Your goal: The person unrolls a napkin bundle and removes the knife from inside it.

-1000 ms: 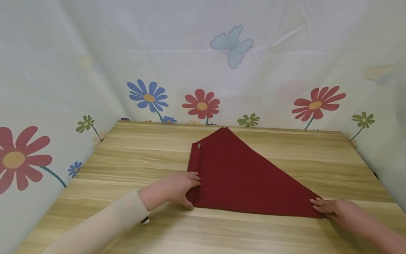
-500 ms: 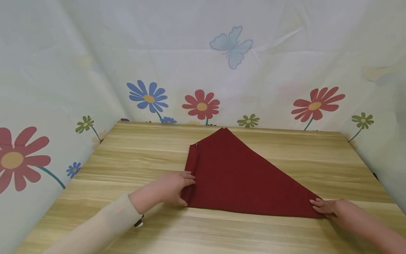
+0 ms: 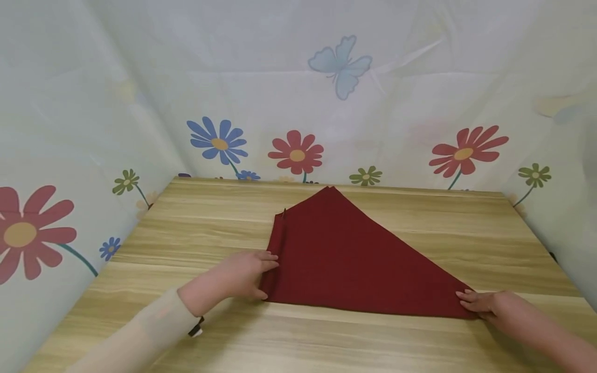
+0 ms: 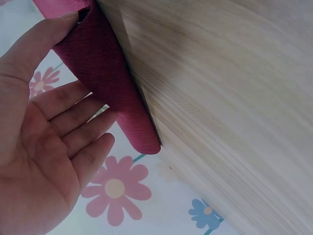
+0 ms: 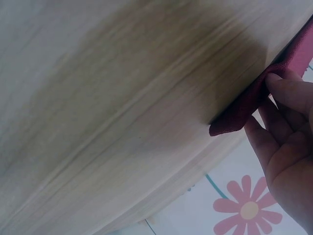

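The red cloth (image 3: 359,264) lies between the person's two hands on the wood-grain table (image 3: 205,223), its broad middle in front of them and reaching away toward the back edge. The left hand (image 3: 244,272) is at its left side, thumb at the near end and fingers against the narrow folded strip (image 3: 274,243), so that strip sits within the grip, the fingers lying close together and only slightly bent. The right hand (image 3: 487,303) pinches the cloth near its right corner, thumb on one side and fingers on the other; from the right wrist, the corner's blunt tip (image 5: 230,121) pokes out past the fingers. I count one cloth, spread in a lopsided, nearly triangular shape: a peak at the far end, a long slanting right side and an almost straight near edge. Close up, the strip is rounded like a loose tube, with a finely ribbed weave. One cream sleeve (image 3: 154,326) covers the left forearm. Around the table hangs a thin, creased white sheet (image 3: 252,77), printed with three large red flowers (image 3: 297,155), one large blue flower (image 3: 219,144), three green flowers (image 3: 366,176) and one pale blue butterfly (image 3: 342,67).
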{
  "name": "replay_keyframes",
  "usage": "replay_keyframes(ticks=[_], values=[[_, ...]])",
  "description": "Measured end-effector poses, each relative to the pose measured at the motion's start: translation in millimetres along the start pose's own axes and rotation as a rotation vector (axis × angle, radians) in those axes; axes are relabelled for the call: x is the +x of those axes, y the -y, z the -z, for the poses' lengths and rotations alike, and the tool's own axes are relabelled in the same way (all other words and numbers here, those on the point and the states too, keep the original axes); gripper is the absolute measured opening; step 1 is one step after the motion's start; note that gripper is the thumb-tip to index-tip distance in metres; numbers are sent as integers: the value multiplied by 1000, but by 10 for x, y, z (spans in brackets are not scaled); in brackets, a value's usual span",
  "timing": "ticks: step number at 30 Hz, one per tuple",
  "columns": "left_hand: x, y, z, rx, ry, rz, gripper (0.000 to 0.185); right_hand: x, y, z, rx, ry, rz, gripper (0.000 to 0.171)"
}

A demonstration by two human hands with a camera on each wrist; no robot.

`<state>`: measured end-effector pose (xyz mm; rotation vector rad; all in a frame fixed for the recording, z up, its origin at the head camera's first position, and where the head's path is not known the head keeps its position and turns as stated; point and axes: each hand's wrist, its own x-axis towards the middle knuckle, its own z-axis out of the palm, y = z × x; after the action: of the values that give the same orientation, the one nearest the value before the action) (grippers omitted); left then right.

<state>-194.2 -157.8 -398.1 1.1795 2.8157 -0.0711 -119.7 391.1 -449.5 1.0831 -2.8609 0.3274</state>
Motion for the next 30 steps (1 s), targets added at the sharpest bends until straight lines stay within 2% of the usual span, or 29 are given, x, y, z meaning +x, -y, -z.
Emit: replay_keyframes(ticks=[5, 11, 16, 22, 30], values=[[-59, 21, -14, -34, 10, 43, 62, -7, 0, -10, -2, -20, 20, 34], [-131, 78, -47, -41, -24, 53, 61, -2, 8, 1, -12, -19, 14, 34], [-145, 86, -55, -39, -13, 64, 65, -4, 11, 3, -1, -22, 17, 34], [-64, 59, -7, -78, 28, 73, 64, -11, 2, 15, 38, 20, 15, 35], [121, 23, 21, -77, 119, 31, 66, -6, -3, 23, -8, 14, 7, 34]])
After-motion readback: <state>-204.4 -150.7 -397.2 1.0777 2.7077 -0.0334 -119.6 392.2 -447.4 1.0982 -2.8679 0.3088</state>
